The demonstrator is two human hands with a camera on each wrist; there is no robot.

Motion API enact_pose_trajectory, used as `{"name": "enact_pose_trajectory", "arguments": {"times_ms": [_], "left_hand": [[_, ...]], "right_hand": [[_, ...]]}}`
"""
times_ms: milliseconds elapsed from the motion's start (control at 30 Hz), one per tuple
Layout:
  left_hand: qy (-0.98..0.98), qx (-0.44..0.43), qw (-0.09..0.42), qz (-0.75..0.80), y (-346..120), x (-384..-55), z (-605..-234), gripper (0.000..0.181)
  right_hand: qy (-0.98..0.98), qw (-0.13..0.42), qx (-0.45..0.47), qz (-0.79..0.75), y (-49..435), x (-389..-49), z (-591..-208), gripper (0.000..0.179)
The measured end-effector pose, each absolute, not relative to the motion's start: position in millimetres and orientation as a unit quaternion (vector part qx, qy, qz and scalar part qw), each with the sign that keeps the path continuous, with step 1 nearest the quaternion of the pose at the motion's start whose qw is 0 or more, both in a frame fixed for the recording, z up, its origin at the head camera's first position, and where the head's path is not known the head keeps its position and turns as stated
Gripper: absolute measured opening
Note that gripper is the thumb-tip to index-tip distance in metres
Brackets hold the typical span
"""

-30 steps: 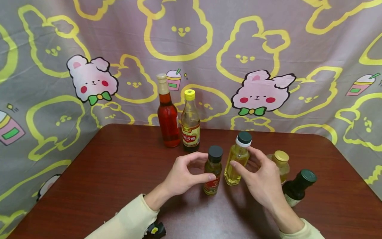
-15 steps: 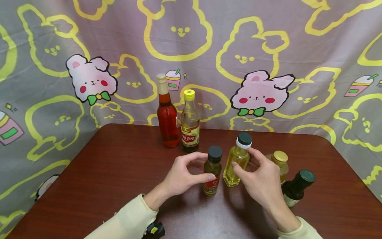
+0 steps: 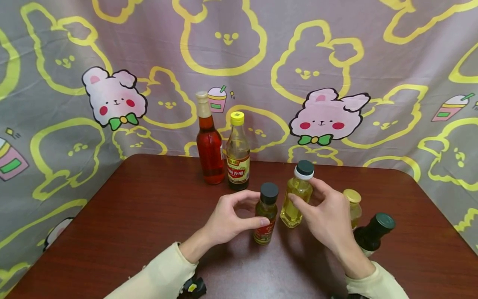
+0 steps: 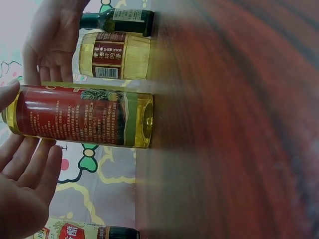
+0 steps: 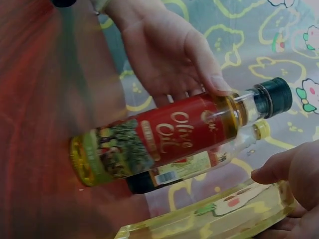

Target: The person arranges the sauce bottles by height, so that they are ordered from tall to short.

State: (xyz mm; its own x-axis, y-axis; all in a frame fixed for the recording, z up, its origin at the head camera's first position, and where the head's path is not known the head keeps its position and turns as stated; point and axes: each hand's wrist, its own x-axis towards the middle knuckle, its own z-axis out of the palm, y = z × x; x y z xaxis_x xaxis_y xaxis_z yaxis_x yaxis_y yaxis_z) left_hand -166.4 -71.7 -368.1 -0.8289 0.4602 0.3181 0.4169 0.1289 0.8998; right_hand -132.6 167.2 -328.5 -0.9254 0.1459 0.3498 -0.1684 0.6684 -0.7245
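My left hand grips a small olive oil bottle with a black cap, thumb on its red label. That label reads "Olive Oil" in the right wrist view, where the bottle shows nearly whole. Just right of it, my right hand holds a clear faceted bottle of yellow oil between thumb and fingers. A dark green cap on a white collar tops this second bottle. The two held bottles stand apart, side by side. In the left wrist view, the olive oil bottle fills the middle.
Behind stand a tall red-liquid bottle and a yellow-capped vinegar bottle. Beside the right forearm are a gold-capped bottle, partly hidden, and a dark green-capped bottle. A black item lies by the left sleeve. A patterned cloth hangs behind the table.
The right hand and its oil bottle came slightly nearer, then moved a little away toward the back of the table. The left hand and olive oil bottle have stayed in place.
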Motion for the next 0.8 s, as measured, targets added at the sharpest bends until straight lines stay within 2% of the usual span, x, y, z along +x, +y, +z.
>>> {"name": "enact_pose_trajectory", "arguments": {"times_ms": [367, 800], "left_hand": [[0.752, 0.289, 0.026, 0.592, -72, -167, -368, 0.043], [0.749, 0.281, 0.035, 0.598, -72, -166, -368, 0.043]], "right_hand": [[-0.886, 0.152, 0.028, 0.438, 159, -166, -307, 0.057], [-0.85, 0.112, 0.033, 0.513, 143, -205, -315, 0.054]]}}
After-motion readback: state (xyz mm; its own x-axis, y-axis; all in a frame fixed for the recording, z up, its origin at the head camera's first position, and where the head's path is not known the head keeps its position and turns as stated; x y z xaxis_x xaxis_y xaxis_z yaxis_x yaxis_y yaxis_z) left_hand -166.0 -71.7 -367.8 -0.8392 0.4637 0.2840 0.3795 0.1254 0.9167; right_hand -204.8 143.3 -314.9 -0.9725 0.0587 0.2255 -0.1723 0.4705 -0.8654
